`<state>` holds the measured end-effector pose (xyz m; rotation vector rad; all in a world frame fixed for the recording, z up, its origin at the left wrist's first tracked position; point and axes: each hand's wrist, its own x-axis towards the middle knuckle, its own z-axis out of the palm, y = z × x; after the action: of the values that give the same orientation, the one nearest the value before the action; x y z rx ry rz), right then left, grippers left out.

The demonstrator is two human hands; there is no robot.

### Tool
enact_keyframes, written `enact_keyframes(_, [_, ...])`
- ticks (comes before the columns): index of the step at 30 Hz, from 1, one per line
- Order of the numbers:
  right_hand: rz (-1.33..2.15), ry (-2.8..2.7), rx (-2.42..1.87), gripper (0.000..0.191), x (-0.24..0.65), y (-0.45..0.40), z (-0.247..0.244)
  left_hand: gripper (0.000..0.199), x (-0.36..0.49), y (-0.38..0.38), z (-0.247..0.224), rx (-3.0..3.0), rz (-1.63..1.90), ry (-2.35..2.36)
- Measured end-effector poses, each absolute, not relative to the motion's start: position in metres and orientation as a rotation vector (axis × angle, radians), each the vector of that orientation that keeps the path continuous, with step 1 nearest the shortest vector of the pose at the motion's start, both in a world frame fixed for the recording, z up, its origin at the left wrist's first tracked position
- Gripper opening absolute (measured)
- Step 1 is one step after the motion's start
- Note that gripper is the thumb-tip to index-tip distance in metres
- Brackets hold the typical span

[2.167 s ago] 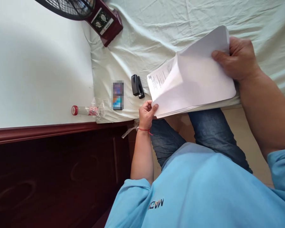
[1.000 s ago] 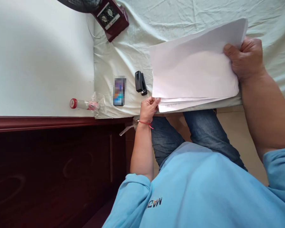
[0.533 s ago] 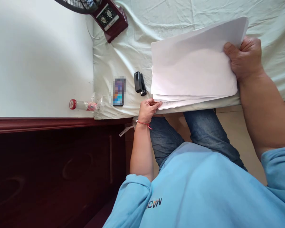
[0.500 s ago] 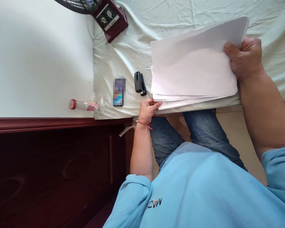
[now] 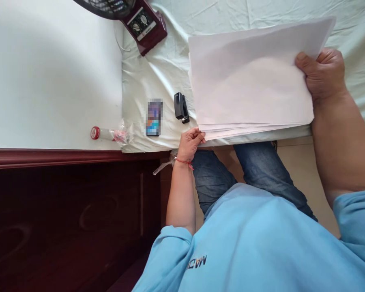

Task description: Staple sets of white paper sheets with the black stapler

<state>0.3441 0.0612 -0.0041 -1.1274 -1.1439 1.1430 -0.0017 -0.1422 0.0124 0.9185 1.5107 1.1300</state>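
Several white sheets of paper (image 5: 252, 81) lie fanned in a loose stack over the pale cloth. My right hand (image 5: 324, 75) grips the stack at its right edge, thumb on top and the other fingers underneath. At the near left corner, my left hand (image 5: 191, 142) pinches the lower sheets between thumb and fingers. Just left of the paper a small black stapler (image 5: 181, 107) rests on the cloth, touched by neither hand.
A phone (image 5: 153, 117) with a blurred screen lies left of the stapler. Farther left is a red-capped clear bottle (image 5: 105, 134) in plastic wrap. A dark red fan (image 5: 146, 28) stands at the back left. The cloth's front edge (image 5: 152, 151) runs above my legs.
My right hand has shifted a little to the right, with the upper sheets. The stack's top left corner has risen, and the print on the lower sheet no longer shows.
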Motion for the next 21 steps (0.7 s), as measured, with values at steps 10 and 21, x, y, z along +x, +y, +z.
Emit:
enact_keyframes(10, [1.203, -1.152, -0.969, 0.060, 0.343, 0.056, -0.006, 0.012, 0.007, -0.138, 0.005, 0.890, 1.225, 1.591])
enact_keyframes(21, [1.143, -1.182, -0.928, 0.060, 0.342, 0.057, -0.014, 0.068, 0.006, -0.123, 0.019, 0.843, 1.229, 1.469])
